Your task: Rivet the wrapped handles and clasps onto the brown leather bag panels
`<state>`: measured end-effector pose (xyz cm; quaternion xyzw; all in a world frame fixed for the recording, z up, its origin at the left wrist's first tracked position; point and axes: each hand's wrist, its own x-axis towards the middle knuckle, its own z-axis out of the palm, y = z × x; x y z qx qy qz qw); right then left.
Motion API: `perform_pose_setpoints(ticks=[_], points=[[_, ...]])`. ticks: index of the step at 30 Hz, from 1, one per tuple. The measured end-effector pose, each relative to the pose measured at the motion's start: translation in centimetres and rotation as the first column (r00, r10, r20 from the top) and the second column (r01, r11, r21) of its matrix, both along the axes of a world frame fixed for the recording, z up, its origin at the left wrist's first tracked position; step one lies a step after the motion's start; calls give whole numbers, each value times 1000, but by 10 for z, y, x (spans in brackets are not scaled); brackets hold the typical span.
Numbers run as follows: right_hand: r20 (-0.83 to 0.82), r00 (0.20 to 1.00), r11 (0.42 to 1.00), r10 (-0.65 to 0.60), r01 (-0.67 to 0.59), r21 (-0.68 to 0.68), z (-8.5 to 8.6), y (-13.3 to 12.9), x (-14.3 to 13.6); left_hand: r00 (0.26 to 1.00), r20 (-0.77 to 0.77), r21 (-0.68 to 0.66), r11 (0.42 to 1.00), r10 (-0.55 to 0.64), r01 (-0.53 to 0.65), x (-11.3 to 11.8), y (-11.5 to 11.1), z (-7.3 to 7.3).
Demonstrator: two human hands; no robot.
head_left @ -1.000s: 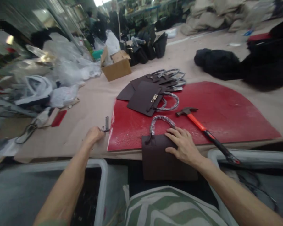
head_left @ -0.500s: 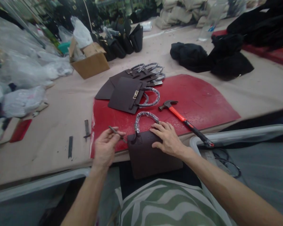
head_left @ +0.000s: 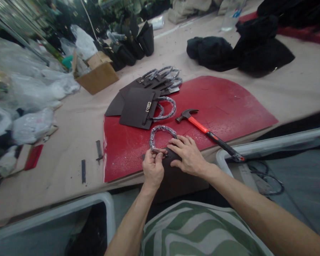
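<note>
We had a dark brown bag [head_left: 176,177] at the near edge of the red mat [head_left: 224,106], half hanging off the worktop [head_left: 69,128] toward our lap. Our left hand [head_left: 152,167] was pinched shut on something small and thin at the base of the bag's wrapped handle [head_left: 161,132]; we could not tell what it was. Our right hand [head_left: 188,154] lay flat and open on top of the bag, pressing it down, not gripping anything.

We thought a few things could go wrong. The bag hung far over the mat's edge, so it might slide off if our right hand let up. Our fingers sat very close together by the handle, so the thin piece might slip and poke a finger or scratch the bag. The hammer [head_left: 206,133] lay on the mat just right of our right hand, with its end over the edge, and an elbow bump might knock it off. More bags [head_left: 138,106] lay stacked at the mat's far left corner, well apart from ours.
</note>
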<state>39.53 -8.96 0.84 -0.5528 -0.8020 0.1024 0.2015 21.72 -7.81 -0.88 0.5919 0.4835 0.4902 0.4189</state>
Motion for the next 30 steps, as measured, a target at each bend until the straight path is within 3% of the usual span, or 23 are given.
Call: perform_pose_setpoints(ticks=[9, 12, 16, 19, 21, 23, 25, 27, 30], points=[[-20, 1000, 1000, 7, -7, 10, -1, -1, 1, 990, -134, 98, 994, 53, -40, 3, 0, -8], [-39, 999, 1000, 10, -9, 6, -2, -1, 0, 962, -259, 209, 978, 80, -25, 5, 1, -7], [-158, 986, 999, 43, -41, 20, 2, -1, 10, 917, -389, 397, 915, 91, 78, 7, 3, -7], [-255, 961, 983, -109, 142, 113, 13, -3, 32, 926, -373, 419, 901, 60, 110, 9, 5, -6], [-150, 933, 932, -326, 344, 115, 21, -4, 53, 938, -343, 384, 919, 47, 95, 10, 6, -5], [71, 877, 880, -476, 474, 45, 27, -3, 73, 946, -323, 347, 934, 35, 84, 10, 6, -4], [180, 834, 838, -521, 540, -80, 31, 0, 88, 949, -314, 327, 941, 17, 91, 10, 6, -4], [16, 817, 767, -576, 548, -333, 36, 7, 95, 950, -312, 322, 941, 0, 105, 9, 6, -4], [-309, 686, 646, -658, 305, -700, 49, 20, 94, 950, -311, 335, 934, -18, 128, 8, 6, -4]])
